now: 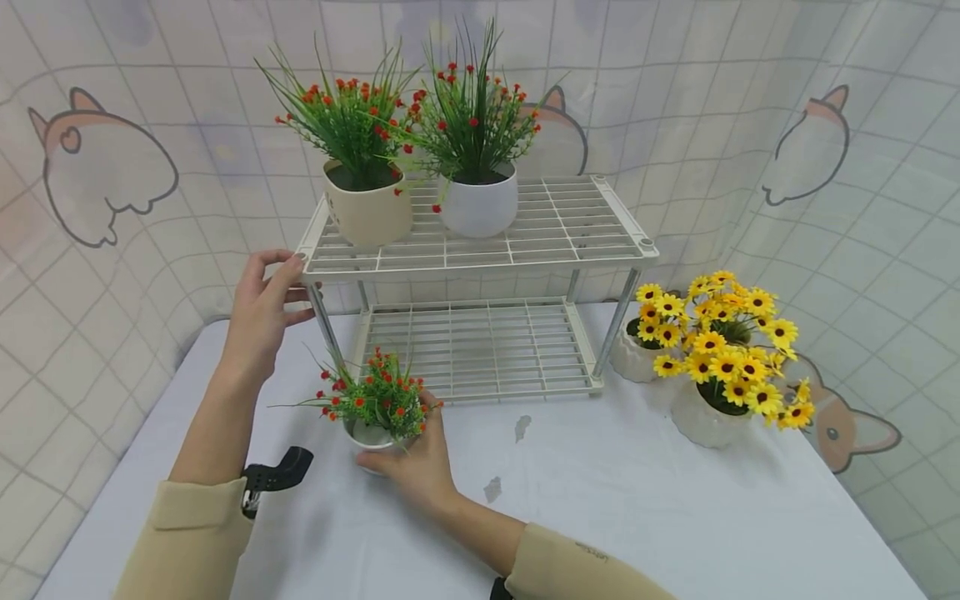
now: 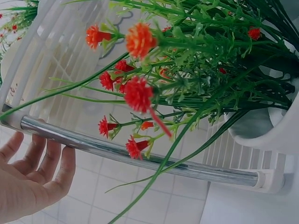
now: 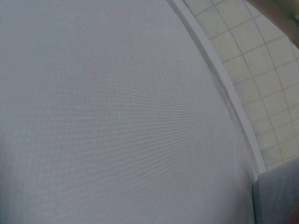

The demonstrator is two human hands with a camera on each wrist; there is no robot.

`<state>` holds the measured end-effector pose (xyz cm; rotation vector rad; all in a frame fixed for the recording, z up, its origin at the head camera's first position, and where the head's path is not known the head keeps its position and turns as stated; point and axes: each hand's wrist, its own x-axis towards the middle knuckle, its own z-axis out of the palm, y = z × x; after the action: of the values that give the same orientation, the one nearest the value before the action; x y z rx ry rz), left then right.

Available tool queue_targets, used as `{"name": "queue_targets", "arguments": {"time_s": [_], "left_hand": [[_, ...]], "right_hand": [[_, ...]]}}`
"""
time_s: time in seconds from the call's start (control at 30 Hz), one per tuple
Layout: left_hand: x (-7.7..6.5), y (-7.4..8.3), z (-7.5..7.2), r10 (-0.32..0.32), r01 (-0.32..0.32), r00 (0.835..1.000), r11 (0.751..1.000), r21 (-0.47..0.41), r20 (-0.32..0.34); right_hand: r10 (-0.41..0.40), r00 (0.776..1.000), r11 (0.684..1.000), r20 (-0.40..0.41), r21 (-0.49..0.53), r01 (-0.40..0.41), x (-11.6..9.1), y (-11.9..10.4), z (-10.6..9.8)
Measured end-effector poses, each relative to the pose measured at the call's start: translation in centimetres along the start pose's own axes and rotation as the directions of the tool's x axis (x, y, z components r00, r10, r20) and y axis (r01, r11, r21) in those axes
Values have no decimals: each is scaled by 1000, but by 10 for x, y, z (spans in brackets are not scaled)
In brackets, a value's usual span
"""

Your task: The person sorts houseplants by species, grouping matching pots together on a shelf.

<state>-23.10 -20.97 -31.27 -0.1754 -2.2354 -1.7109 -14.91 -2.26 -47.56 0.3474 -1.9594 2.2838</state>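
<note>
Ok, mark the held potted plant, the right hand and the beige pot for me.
Held potted plant (image 1: 382, 406): head view, on its foliage.
Right hand (image 1: 422, 468): head view, on the back of the hand.
Beige pot (image 1: 372, 213): head view, on its front wall.

I can see a way in from the front, over the surface (image 1: 600, 492), to the lower shelf (image 1: 491, 346) between the front posts (image 1: 617, 321) of the rack (image 1: 480, 269), though the small red-flowered plant (image 1: 384, 400) and the right hand (image 1: 420, 467) holding it block the left corner. On the upper shelf (image 1: 566, 221), two taller red-flowered plants (image 1: 478, 204) fill the left side, leaving the right open; yellow-flowered plants (image 1: 727, 365) crowd the rack's right end.
</note>
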Motion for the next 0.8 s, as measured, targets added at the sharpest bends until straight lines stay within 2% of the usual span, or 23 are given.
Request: {"name": "queue_targets", "arguments": {"time_s": [0.13, 0.4, 0.57, 0.7, 0.8], "left_hand": [[1, 1, 0, 2, -2, 1000, 1000, -25, 0], [1, 1, 0, -2, 2, 1000, 999, -42, 0], [0, -1, 0, 6, -6, 1000, 1000, -11, -3], [0, -1, 0, 8, -8, 1000, 1000, 9, -7], [0, -1, 1, 11, -11, 1000, 1000, 11, -10]], "right_hand": [[2, 1000, 1000, -15, 13, -1, 3, 3, 1], [36, 999, 985, -33, -168, -41, 3, -3, -5], [88, 995, 972, -53, -216, -98, 0, -9, -16], [109, 992, 968, -62, -221, -120, -2, -16, -26], [82, 996, 976, -42, -200, -88, -4, -25, -35]]}}
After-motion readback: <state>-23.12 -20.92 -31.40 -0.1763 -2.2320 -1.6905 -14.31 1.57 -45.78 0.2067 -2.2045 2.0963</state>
